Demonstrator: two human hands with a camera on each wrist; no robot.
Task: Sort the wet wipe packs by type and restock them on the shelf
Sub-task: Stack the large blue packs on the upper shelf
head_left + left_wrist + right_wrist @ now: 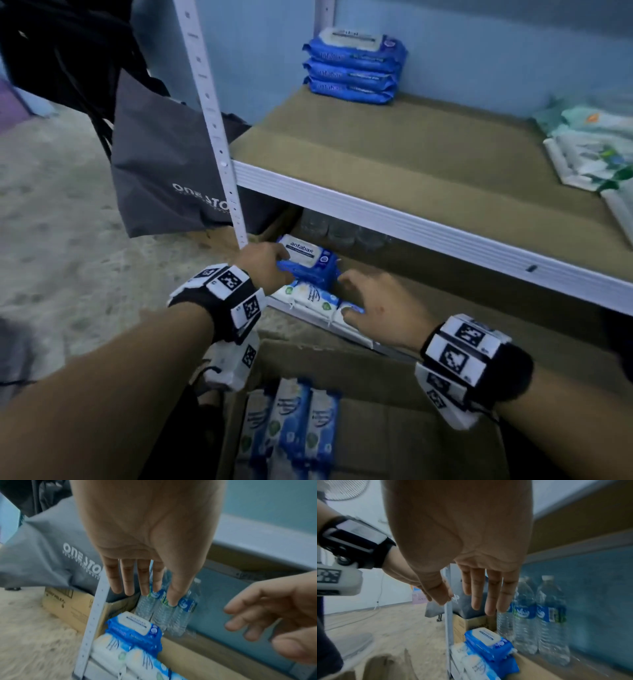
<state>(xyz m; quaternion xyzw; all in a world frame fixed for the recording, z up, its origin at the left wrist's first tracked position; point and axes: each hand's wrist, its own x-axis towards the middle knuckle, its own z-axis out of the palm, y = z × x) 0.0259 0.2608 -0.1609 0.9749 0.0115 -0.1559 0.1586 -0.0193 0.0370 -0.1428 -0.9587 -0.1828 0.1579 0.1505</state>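
Head view: blue wet wipe pack with white lid (308,262) lies flat on low shelf (445,310), atop white wipe packs (308,299), long side running left-right. Left hand (265,265) touches its left end; whether it grips, cannot tell. Right hand (373,308) loose, fingers apart, just beside. Clear water bottles (537,615) stand behind.

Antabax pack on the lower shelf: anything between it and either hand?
Nothing visible. Both wrist views show the left hand and right hand open above the blue Antabax pack with clear space between. The pack lies on the white packs, water bottles behind it, out of the way.
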